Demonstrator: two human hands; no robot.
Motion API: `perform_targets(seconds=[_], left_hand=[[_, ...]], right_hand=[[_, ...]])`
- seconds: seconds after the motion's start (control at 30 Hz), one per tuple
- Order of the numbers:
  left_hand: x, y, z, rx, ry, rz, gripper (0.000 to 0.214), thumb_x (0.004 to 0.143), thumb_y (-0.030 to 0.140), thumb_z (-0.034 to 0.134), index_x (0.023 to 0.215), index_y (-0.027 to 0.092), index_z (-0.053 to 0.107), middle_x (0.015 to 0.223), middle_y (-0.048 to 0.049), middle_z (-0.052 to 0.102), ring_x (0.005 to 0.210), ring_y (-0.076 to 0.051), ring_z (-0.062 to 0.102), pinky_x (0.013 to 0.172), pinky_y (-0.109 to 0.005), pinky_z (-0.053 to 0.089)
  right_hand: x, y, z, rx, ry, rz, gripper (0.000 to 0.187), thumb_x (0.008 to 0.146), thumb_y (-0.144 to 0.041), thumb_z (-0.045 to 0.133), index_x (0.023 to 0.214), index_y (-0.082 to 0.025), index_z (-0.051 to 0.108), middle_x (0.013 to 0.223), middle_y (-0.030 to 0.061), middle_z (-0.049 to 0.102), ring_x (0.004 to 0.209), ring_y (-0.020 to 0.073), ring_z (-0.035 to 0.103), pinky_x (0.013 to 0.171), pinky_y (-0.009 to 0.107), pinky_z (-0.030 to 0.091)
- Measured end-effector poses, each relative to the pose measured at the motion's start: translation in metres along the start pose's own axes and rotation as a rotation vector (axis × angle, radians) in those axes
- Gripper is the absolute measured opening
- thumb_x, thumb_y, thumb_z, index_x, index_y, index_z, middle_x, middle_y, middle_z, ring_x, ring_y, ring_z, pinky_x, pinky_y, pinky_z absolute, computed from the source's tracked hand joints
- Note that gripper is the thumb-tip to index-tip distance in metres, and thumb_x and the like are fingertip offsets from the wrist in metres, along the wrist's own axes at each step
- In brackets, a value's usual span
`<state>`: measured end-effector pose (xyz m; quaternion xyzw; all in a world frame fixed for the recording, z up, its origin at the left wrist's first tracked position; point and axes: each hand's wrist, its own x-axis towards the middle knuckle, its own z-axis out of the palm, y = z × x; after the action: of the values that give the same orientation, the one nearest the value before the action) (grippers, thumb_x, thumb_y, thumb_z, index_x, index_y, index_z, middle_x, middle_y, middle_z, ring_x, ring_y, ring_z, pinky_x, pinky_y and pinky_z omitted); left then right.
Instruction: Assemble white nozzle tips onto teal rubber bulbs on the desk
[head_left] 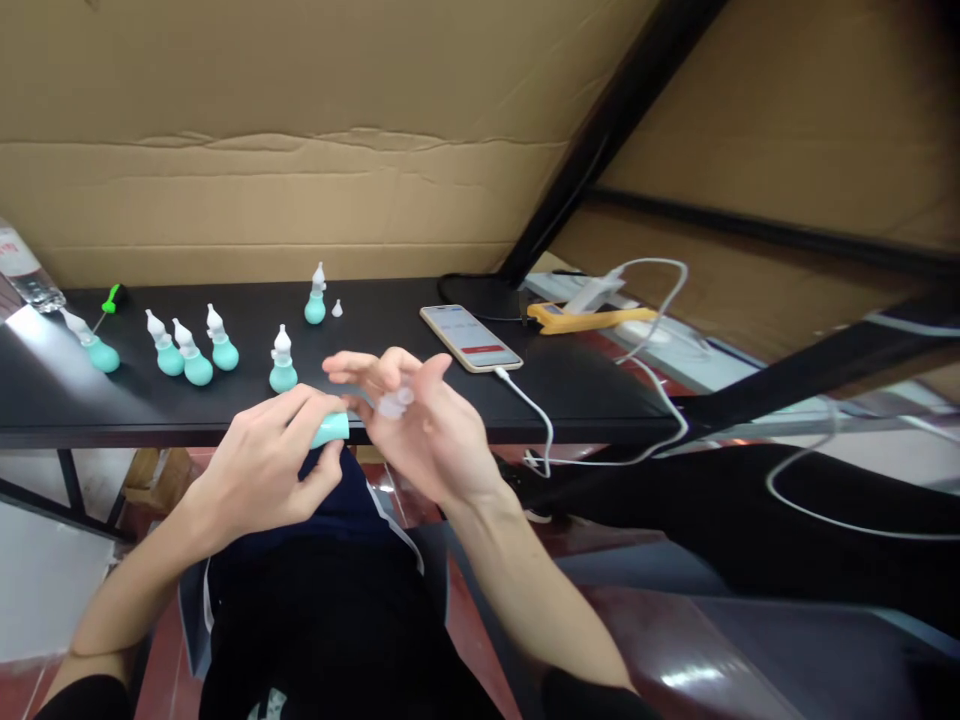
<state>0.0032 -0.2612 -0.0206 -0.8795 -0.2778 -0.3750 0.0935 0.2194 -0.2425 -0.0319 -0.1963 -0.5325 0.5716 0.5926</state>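
Note:
Near the front edge of the table, my left hand (274, 465) is closed around a mint-green rubber bulb (331, 430), whose cut end points right. Close beside it, my right hand (420, 425) is turned palm up with its fingers loosely curled. A small translucent plastic piece (395, 402) lies in that palm, slightly blurred. Behind my hands, an assembled nasal aspirator (283, 362) with a green bulb and white nozzle stands on the table. Another aspirator (315, 298) stands farther back, with a small white tip (337, 309) to its right.
Several similar aspirators (193, 358) are at the left, near a green-handled screwdriver (112, 298) and a clear bottle (28, 270). A phone (471, 338) with a white cable (544, 410) lies on the black table (390, 300). A yellow tool (570, 318) is at the right.

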Motion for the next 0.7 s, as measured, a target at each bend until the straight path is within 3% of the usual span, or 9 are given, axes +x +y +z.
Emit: perform_targets(seconds=[0.07,0.2,0.3,0.43,0.6,0.7], left_hand=[[0.0,0.004,0.003,-0.001,0.02,-0.021,0.017,0.115,0.016,0.057,0.127,0.021,0.067,0.109,-0.0037,0.084,0.09,-0.019,0.083,0.08,-0.031,0.068],[-0.001,0.008,0.01,-0.032,0.067,-0.025,0.013,0.118,0.019,0.059,0.13,0.022,0.065,0.111,-0.0036,0.084,0.091,-0.019,0.084,0.078,-0.03,0.068],[0.0,0.01,0.014,-0.062,0.115,-0.032,0.016,0.12,0.017,0.06,0.135,0.022,0.063,0.119,-0.0047,0.086,0.103,-0.02,0.087,0.086,-0.031,0.07],[0.0,0.011,0.02,-0.075,0.128,-0.073,0.015,0.12,0.015,0.06,0.133,0.024,0.062,0.11,-0.0011,0.083,0.094,-0.017,0.085,0.083,-0.029,0.07],[0.0,0.007,0.028,0.027,0.16,0.006,0.01,0.129,0.024,0.054,0.135,0.021,0.061,0.107,-0.0021,0.082,0.09,-0.018,0.085,0.084,-0.029,0.072],[0.002,0.001,0.026,0.069,0.162,0.065,0.016,0.132,0.029,0.051,0.139,0.019,0.061,0.11,-0.0047,0.084,0.092,-0.019,0.086,0.083,-0.03,0.073]], right_hand=[[-0.002,0.003,0.003,0.042,-0.033,0.017,0.066,0.108,-0.093,0.075,0.093,-0.032,0.058,0.14,0.0073,0.086,0.141,0.0337,0.076,0.118,0.054,0.066],[-0.007,0.015,0.007,0.14,-0.11,0.006,0.057,0.111,-0.089,0.075,0.104,-0.034,0.063,0.159,0.0032,0.081,0.149,0.0308,0.075,0.129,0.058,0.061],[-0.01,0.025,0.011,0.175,-0.153,-0.024,0.05,0.114,-0.082,0.078,0.107,-0.035,0.063,0.165,0.0013,0.079,0.154,0.0291,0.072,0.131,0.057,0.061],[-0.013,0.029,0.015,0.169,-0.155,-0.024,0.056,0.112,-0.085,0.079,0.102,-0.033,0.059,0.171,0.0031,0.076,0.165,0.0333,0.066,0.137,0.064,0.055],[-0.014,0.024,0.019,0.221,-0.136,0.012,0.063,0.109,-0.088,0.08,0.095,-0.031,0.055,0.18,0.0028,0.069,0.177,0.0365,0.054,0.147,0.071,0.042],[-0.013,0.021,0.021,0.283,-0.115,0.066,0.066,0.105,-0.087,0.084,0.09,-0.031,0.054,0.183,0.0032,0.067,0.18,0.0373,0.05,0.147,0.067,0.044]])
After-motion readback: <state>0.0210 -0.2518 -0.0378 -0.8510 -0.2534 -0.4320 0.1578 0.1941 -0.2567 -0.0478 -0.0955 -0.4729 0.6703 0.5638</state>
